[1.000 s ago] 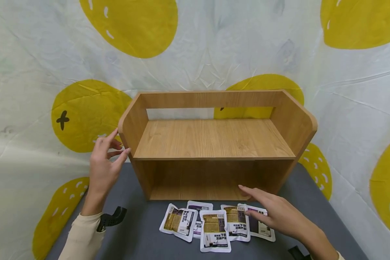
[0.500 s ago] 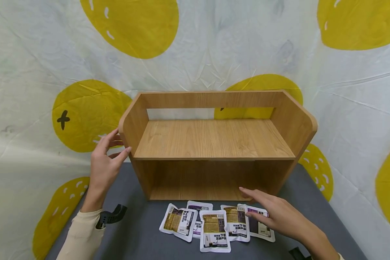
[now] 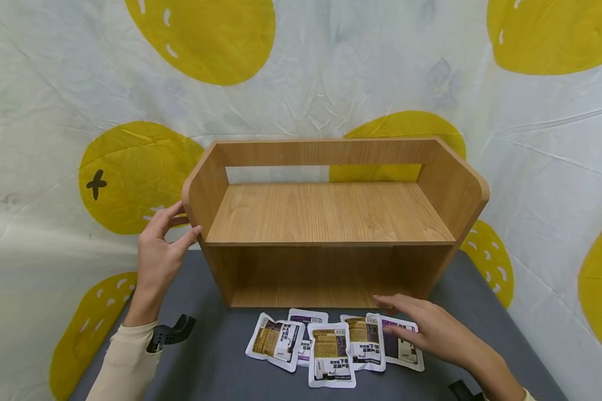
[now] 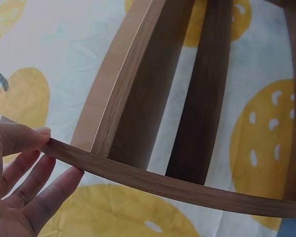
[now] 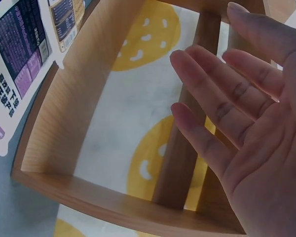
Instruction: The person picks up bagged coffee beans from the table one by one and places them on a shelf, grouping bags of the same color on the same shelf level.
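Note:
A two-tier wooden desktop shelf (image 3: 331,214) stands on the dark grey table. My left hand (image 3: 159,259) is at its left side panel, pinching the edge between thumb and fingers; the left wrist view has the thumb (image 4: 24,137) on one side of the panel edge (image 4: 118,168) and fingertips on the other. Several white-edged, flat printed pouches lie in front of the shelf, some overlapping, among them a middle pouch (image 3: 332,356) and a left pouch (image 3: 276,341). Above the rightmost pouch (image 3: 403,348) my right hand (image 3: 436,328) hovers with fingers extended, holding nothing.
Behind the shelf and along both sides hangs a pale curtain (image 3: 301,67) with large yellow fruit shapes. The dark grey tabletop (image 3: 205,356) extends left and right of the pouches. Black straps circle both wrists, including the left strap (image 3: 173,332).
My right hand has shifted slightly right and down over the pouches. The left fingers have straightened a little against the shelf panel. Shelf and pouches stay in place.

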A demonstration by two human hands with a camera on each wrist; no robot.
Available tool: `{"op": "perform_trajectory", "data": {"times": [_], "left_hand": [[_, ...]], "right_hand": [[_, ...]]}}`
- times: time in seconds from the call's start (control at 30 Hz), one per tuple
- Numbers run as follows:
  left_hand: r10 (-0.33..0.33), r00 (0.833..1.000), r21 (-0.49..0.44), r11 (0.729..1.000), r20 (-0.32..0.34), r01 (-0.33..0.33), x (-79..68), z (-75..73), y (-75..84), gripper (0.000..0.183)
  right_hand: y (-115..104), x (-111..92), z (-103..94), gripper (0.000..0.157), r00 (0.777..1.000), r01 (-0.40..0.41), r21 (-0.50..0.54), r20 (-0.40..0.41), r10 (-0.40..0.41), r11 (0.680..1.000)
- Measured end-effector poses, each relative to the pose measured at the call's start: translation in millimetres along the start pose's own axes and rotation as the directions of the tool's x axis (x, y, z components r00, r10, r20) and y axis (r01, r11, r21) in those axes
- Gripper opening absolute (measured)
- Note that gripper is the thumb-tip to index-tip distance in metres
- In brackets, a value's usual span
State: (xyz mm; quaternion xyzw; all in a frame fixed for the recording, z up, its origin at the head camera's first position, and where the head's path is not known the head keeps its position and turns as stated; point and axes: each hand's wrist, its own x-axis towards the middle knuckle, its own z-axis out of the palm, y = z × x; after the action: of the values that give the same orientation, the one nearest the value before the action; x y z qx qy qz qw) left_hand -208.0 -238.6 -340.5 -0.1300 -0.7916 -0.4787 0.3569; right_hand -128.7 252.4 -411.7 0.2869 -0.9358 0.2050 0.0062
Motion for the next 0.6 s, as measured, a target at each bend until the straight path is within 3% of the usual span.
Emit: {"op": "perform_trajectory", "data": {"times": [0.33, 0.6], "left_hand": [[0.011, 1.000, -0.010, 1.000, 0.001, -0.011, 0.0, 0.7, 0.2, 0.062], [0.006, 1.000, -0.016, 1.000, 0.002, -0.006, -0.3, 0.9, -0.9, 0.063]], "right_hand": [[16.8, 6.6, 7.7, 0.051, 0.999, -0.019, 0.106, 0.047, 0.014, 0.994], [19.5, 9.5, 33.1, 0.049, 0.999, 0.033, 0.205, 0.023, -0.039, 0.978]]}}
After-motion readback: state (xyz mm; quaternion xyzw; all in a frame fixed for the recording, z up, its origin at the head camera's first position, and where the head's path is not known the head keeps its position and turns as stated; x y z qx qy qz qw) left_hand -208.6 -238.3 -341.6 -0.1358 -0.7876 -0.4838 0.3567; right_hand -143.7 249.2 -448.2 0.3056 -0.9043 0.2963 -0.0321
